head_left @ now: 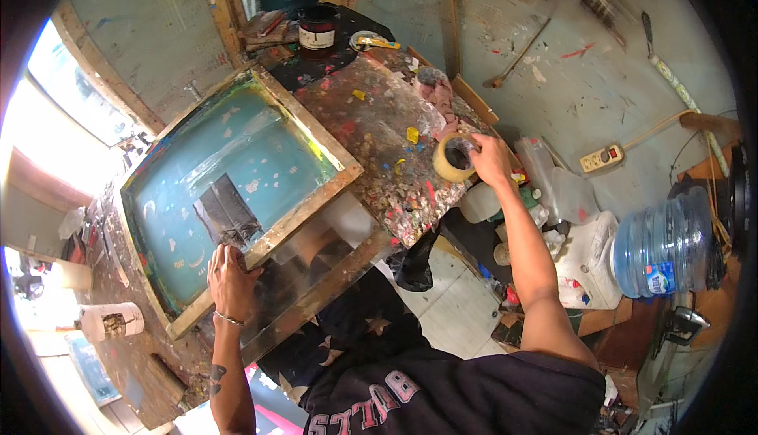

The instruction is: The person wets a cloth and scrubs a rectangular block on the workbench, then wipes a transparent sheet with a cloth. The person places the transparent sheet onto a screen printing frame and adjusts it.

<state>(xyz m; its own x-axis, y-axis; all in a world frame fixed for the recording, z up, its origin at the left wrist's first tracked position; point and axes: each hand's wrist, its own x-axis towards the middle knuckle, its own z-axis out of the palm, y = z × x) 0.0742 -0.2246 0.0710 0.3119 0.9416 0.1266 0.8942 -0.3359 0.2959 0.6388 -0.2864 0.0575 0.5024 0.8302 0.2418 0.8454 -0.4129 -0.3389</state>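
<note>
A wooden-framed printing screen (304,212) with teal mesh lies tilted across the left of the workbench. A dark rectangular patch (223,204) shows on its mesh, its lower end crumpled-looking. At the frame's near bar, right below that patch, my left hand (232,283) is closed with its fingers curled over the wood; the fingertips are partly hidden. My right hand (491,159) reaches to the bench's right side and grips a roll of yellowish clear packing tape (444,168) by its right edge. The roll is tipped, its dark inner opening facing up.
Paint crusts the bench top (347,123). At the back stands a dark jar (317,28); a pink rag (437,94) lies near the tape. A white tub (112,322) sits at left. A blue water jug (659,238), white jerrycan (588,257) and power strip (602,159) are at right.
</note>
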